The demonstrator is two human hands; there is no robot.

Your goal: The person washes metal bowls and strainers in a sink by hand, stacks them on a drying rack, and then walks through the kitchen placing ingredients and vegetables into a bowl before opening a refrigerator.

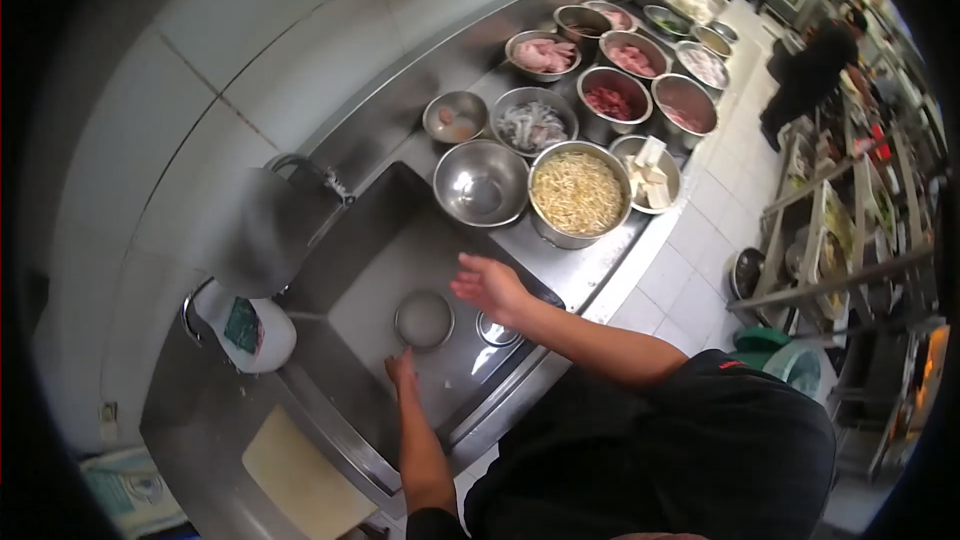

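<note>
Over the steel sink (345,315), my right hand (487,287) is held with its fingers apart and nothing in it. My left hand (402,368) is lower in the sink, beside a round metal piece (424,320) that looks like a drain or strainer. Its fingers are small in view and point toward that piece; whether they hold anything is unclear. A second round metal item (497,330) lies partly under my right wrist. An empty steel bowl (482,183) stands past the sink's far edge, near a pot of bean sprouts (578,195).
Several bowls of meat (631,58) and one of white blocks (650,180) crowd the counter. A blurred grey shape (260,230) hangs by the faucet (335,185), above a white container (265,335). A cutting board (305,475) lies left. A person (815,70) stands near the shelves.
</note>
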